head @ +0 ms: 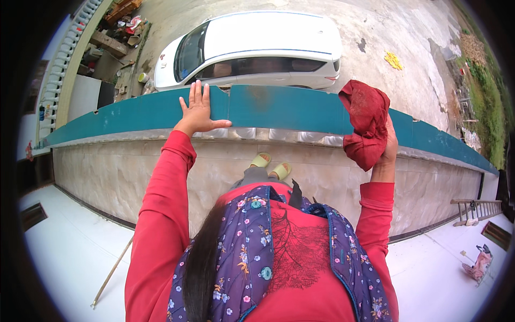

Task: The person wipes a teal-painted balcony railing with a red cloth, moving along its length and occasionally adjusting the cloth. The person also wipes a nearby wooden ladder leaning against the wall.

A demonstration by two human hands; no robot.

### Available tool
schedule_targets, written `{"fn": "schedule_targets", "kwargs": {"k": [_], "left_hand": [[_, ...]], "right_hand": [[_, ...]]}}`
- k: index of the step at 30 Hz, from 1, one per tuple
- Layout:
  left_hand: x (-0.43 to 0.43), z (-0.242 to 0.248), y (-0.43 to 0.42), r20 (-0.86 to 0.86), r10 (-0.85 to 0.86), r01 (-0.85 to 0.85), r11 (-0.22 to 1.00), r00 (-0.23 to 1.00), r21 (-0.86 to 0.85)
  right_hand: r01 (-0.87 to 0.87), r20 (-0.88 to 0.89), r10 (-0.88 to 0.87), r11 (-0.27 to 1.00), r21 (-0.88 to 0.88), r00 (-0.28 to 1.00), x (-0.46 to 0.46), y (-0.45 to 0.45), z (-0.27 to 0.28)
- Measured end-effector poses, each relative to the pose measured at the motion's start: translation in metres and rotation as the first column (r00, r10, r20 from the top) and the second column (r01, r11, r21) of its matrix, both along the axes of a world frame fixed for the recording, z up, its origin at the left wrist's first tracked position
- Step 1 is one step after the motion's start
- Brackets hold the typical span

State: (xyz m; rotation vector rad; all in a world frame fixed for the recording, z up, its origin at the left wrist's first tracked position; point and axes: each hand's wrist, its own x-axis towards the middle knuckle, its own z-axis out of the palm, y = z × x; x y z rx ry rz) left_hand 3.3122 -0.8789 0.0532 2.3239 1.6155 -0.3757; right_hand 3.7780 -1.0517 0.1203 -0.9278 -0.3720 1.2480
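A long teal ledge (281,106) tops the balcony railing before me and looks curved in the view. My left hand (198,108) lies on it, palm down with the fingers spread, and holds nothing. On the right, my right hand (389,147) grips a crumpled dark red cloth (366,120) at the ledge; the cloth hides most of the fingers. A dark smudge marks the ledge between my hands. White balusters (277,134) show just below the ledge's near edge.
A tiled floor (225,169) lies under my feet in light green slippers (261,160). Beyond the railing, a white car (269,36) stands on concrete below. A ladder (478,206) is at the right, a stick (112,269) at the lower left.
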Motion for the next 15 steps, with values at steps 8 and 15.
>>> {"fn": "schedule_targets", "kwargs": {"k": [8,15], "left_hand": [[-0.003,-0.001,0.000,0.042,0.000,0.002,1.000,0.999,-0.026],[-0.007,0.001,-0.002,0.088,0.014,-0.013,1.000,0.996,-0.014]], "right_hand": [[-0.254,0.540,0.201,0.967,0.026,0.818,-0.170,0.096,0.014],[-0.415,0.946,-0.121,0.910,-0.014,-0.299,-0.298,0.102,-0.044]]}}
